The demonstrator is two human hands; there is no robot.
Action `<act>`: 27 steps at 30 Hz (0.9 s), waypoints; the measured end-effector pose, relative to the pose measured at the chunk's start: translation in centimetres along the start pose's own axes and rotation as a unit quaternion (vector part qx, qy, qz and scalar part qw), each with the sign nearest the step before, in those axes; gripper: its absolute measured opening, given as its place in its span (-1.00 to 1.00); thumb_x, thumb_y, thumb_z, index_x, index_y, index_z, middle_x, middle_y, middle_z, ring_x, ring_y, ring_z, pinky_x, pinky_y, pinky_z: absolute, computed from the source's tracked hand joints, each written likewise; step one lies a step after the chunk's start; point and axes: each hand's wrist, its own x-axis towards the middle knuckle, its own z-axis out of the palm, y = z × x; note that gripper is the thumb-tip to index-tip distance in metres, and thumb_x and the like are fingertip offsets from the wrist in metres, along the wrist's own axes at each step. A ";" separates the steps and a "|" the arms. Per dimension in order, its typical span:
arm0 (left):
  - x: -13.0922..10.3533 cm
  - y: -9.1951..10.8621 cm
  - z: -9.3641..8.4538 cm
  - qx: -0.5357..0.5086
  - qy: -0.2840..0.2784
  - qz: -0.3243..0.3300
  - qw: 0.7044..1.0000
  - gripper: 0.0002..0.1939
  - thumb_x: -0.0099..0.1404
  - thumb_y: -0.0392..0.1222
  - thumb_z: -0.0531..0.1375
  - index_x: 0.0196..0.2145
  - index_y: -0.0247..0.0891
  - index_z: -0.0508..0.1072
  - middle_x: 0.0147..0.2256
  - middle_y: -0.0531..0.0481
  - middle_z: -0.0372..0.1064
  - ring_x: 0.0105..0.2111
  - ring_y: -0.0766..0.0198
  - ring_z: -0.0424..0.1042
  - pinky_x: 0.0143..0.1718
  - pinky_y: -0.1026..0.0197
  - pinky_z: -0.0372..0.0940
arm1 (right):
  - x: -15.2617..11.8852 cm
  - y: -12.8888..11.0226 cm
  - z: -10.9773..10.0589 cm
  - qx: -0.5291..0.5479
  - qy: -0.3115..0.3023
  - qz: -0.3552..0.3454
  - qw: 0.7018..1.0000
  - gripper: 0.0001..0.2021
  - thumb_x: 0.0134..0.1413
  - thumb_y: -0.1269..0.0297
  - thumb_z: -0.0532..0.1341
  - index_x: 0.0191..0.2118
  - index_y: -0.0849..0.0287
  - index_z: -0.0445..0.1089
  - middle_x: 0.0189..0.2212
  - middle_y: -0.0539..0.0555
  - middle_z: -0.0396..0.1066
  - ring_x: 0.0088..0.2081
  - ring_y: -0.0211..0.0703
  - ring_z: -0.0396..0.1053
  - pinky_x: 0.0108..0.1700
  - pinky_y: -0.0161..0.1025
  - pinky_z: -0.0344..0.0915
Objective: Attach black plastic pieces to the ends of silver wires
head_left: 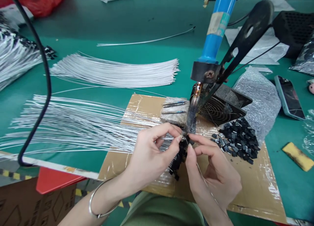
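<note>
A soldering iron (213,39) with a blue handle is clamped with its tip pointing down. Right at that tip, my left hand (155,149) is closed in a pinch; the small piece between its thumb and finger is too hidden to name. My right hand (212,173) pinches a thin solder wire (204,180), which runs up to the tip and trails back over the wrist. White wires (117,129) spread to the left of my left hand. Beneath both hands, black connectors (175,167) lie in a heap, partly covered by the fingers.
Loose black connectors (239,139) are piled on the cardboard (257,186) at right, near a small fan (220,105). A bundle of white wires (117,70) lies farther back. A phone (289,96) and yellow sponge (298,156) sit at right. A black cable (45,65) arches at left.
</note>
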 end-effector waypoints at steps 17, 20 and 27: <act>0.0 0.1 -0.2 0.018 0.002 0.006 1.000 -0.85 0.25 -0.36 0.23 -0.47 -0.26 0.53 -0.39 0.00 0.62 -0.54 0.37 0.34 -0.57 0.32 0.12 | -0.1 0.0 0.2 -0.026 0.013 -0.018 0.999 -0.80 0.15 0.60 0.33 -0.25 0.13 0.46 -0.14 0.11 0.65 -0.16 -0.17 0.65 -0.06 -0.28 0.57; -0.1 0.1 -0.2 0.022 0.002 -0.001 1.000 -0.86 0.24 -0.35 0.24 -0.46 -0.26 0.54 -0.37 -0.01 0.62 -0.57 0.39 0.27 -0.59 0.32 0.09 | -0.1 0.0 0.2 -0.031 0.016 -0.020 0.999 -0.81 0.15 0.59 0.34 -0.25 0.12 0.46 -0.15 0.10 0.66 -0.18 -0.17 0.65 -0.07 -0.27 0.58; 0.0 0.3 0.0 0.016 0.010 0.013 1.000 -0.84 0.24 -0.37 0.22 -0.49 -0.27 0.53 -0.41 0.00 0.61 -0.56 0.39 0.30 -0.62 0.35 0.06 | -0.2 0.1 0.2 -0.033 0.021 -0.020 0.999 -0.80 0.16 0.58 0.34 -0.23 0.12 0.48 -0.13 0.11 0.65 -0.17 -0.16 0.65 -0.06 -0.25 0.59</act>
